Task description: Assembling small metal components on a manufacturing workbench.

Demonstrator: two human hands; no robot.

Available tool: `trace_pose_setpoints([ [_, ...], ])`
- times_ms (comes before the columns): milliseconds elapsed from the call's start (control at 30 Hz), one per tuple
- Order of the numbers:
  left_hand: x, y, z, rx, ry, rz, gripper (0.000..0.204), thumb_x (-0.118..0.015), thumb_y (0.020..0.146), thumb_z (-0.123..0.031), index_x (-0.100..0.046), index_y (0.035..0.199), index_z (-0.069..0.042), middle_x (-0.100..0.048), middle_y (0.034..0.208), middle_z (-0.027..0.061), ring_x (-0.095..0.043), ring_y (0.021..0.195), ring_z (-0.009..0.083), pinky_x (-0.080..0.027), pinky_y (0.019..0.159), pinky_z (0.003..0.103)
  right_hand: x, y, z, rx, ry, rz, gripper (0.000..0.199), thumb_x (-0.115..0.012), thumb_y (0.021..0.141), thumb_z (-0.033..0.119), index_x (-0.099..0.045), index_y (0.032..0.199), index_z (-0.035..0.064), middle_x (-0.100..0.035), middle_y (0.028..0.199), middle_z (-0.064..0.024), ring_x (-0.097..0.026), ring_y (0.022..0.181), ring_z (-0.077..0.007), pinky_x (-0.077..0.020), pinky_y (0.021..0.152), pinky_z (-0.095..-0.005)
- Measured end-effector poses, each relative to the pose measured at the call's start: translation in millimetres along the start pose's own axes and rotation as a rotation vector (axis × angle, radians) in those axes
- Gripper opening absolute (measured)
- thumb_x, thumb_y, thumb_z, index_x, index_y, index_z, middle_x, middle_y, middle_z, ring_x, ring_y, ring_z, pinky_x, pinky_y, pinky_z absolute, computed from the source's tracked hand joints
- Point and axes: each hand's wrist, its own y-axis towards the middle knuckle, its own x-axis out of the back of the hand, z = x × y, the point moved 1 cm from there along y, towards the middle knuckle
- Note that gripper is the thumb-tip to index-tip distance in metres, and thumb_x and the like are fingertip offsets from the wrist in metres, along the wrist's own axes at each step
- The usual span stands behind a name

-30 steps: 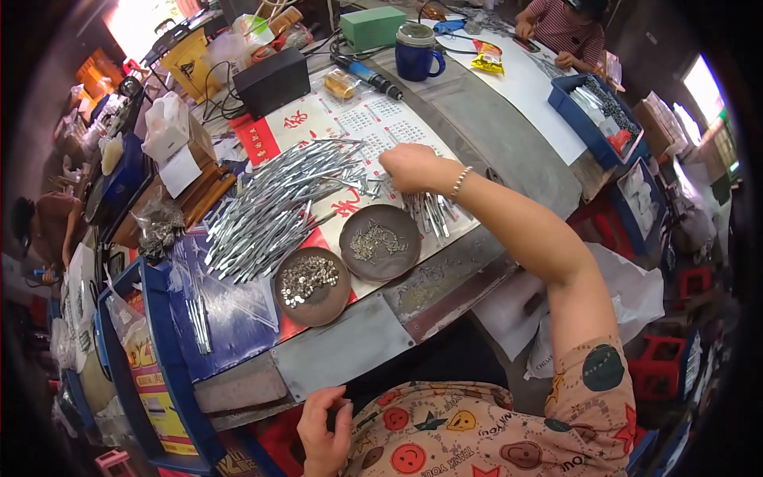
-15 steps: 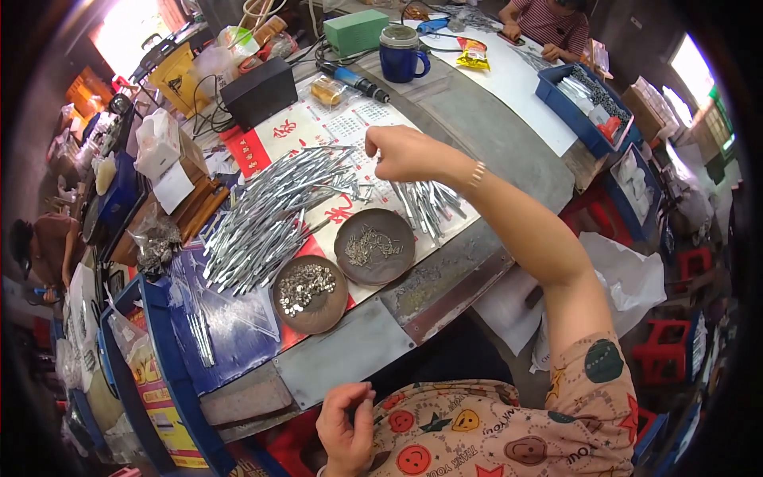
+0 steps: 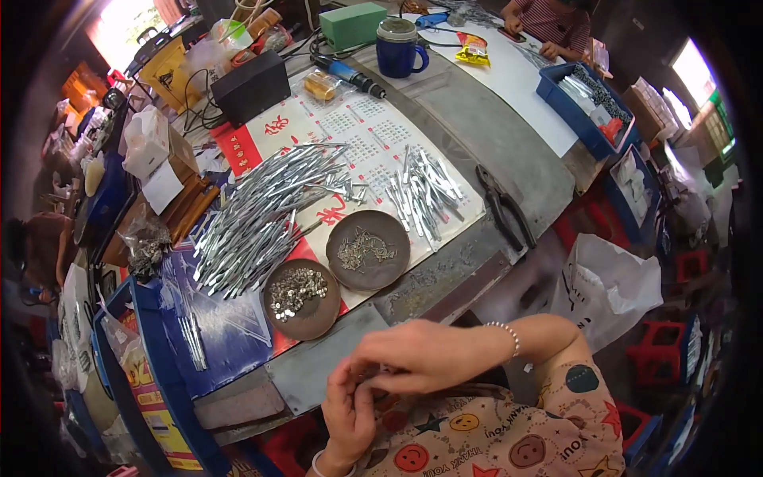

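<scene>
Close to my body, just off the table's near edge, my two hands meet. My left hand (image 3: 350,409) has its fingers curled up and pinched together. From the right, my right hand (image 3: 425,355) reaches over it with bent fingers touching the left fingertips; whatever lies between them is too small and hidden to make out. Beyond them stand two round brown dishes: one dish (image 3: 318,322) holds small shiny round metal pieces, the other dish (image 3: 391,278) holds thin small metal pins. Slim silvery metal strips (image 3: 262,215) form a big heap behind the dishes, with a smaller pile of strips (image 3: 425,191) to the right.
Black-handled pliers (image 3: 515,219) lie right of the small pile. A blue mug (image 3: 400,60), a blue-and-black power tool (image 3: 350,75) and a black box (image 3: 251,89) stand farther back. Blue bins (image 3: 588,119) line the far right, near a person in a striped shirt (image 3: 552,28).
My right hand has come back from above the small strip pile to meet my left hand near my body. The pliers and that pile are now uncovered.
</scene>
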Motion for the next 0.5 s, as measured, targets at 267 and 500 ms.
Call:
trace_pose_setpoints([
  [267,14.4,-22.3,12.2,0.199,-0.106,-0.015,0.030,-0.046,0.094,-0.001,-0.047,0.123,0.004,-0.064,0.093,0.0111,-0.055,0.071,0.0083,-0.046,0.067,0.020,115.5,29.5,-60.6,-0.269,-0.380,-0.462,0.010,-0.058,0.082,0.006,-0.059,0.091,0.0003,-0.059,0.072,-0.0059,-0.054,0.066,-0.0096,-0.0452,0.061,-0.0255],
  [500,12.1,-33.9,13.3,0.315,-0.197,0.115,0.030,-0.044,0.094,-0.001,-0.046,0.124,0.002,-0.063,0.095,0.0122,-0.056,0.074,0.0089,-0.047,0.070,0.021,142.8,76.0,-111.6,-0.149,-0.883,-0.338,0.010,-0.056,0.080,0.011,-0.061,0.086,0.0044,-0.063,0.082,-0.0129,-0.061,0.081,-0.0305,-0.0482,0.073,-0.0397],
])
